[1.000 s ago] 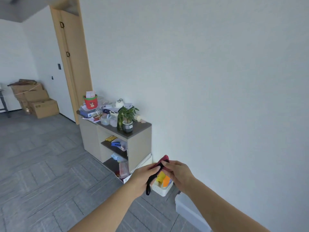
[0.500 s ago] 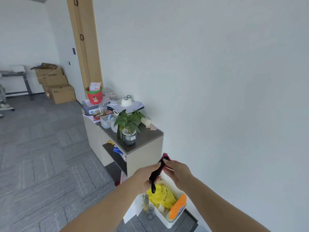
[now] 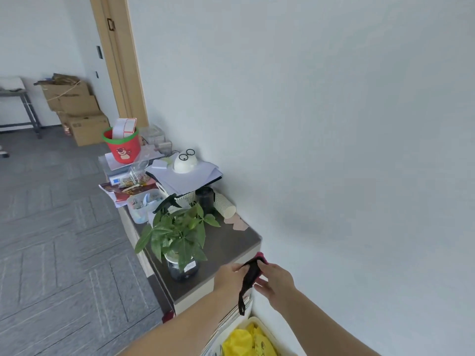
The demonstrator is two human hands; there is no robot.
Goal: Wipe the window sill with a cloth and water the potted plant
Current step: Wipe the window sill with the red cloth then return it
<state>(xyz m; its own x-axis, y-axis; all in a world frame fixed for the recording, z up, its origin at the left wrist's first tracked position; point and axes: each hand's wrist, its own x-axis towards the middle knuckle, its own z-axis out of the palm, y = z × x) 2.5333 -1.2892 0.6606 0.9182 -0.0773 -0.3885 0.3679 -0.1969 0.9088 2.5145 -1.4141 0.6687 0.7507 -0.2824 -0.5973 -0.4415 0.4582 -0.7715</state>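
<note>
At the far left, cardboard boxes (image 3: 77, 109) are stacked against the wall beside a wooden door frame (image 3: 120, 60). Nearer, a low bench (image 3: 226, 242) with a dark top runs along the white wall. Its far end is crowded: a red bucket with a green rim (image 3: 122, 145), a stack of papers (image 3: 187, 176) with a white dome-shaped object (image 3: 185, 163) on it, a clear plastic box (image 3: 142, 205) and a paper cup lying on its side (image 3: 225, 205).

The potted plant (image 3: 177, 240) stands in a dark glass pot near the bench's front edge, and the top to its right is bare. Compared with a second ago the bench sits much nearer and lower in view, so the person has walked up to it; the plant is now just left of the hands.

The left hand (image 3: 228, 277) pinches one side of a dark cloth with a pink edge (image 3: 250, 274), fingers curled closed on it. The right hand (image 3: 276, 281) grips the other side, and a strip of fabric hangs below. The cloth is held in the air over the bench's near right corner, not yet touching it. No window sill is in view, so wiping likely starts on this surface. A white bin with a yellow bag (image 3: 244, 340) sits on the floor below.
</note>
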